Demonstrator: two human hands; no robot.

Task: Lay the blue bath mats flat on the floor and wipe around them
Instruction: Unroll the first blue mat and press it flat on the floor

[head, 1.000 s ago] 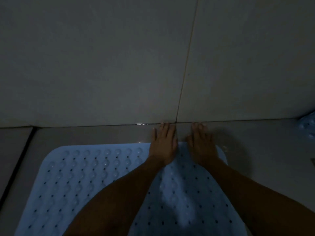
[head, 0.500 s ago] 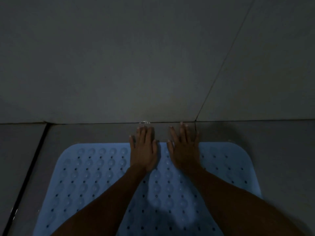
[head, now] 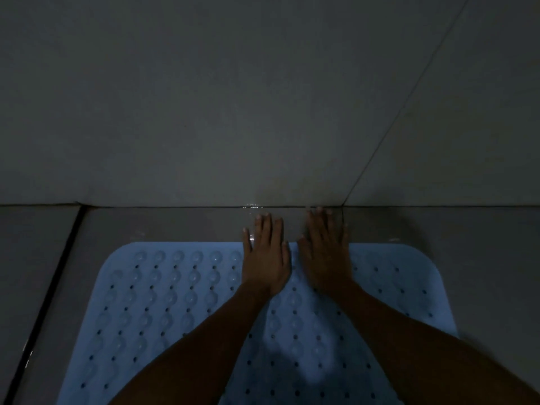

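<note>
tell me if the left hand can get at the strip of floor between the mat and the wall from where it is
Probably yes. The left hand lies flat across the far edge of the blue bath mat, its fingers already out over the bare floor strip short of the wall. Nothing lies on that strip.

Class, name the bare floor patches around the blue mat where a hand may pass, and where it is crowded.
Bare tile lies left of the blue mat, toward the dark floor joint, and to its right. Crowded: the strip below the wall, where the left hand and right hand lie.
</note>
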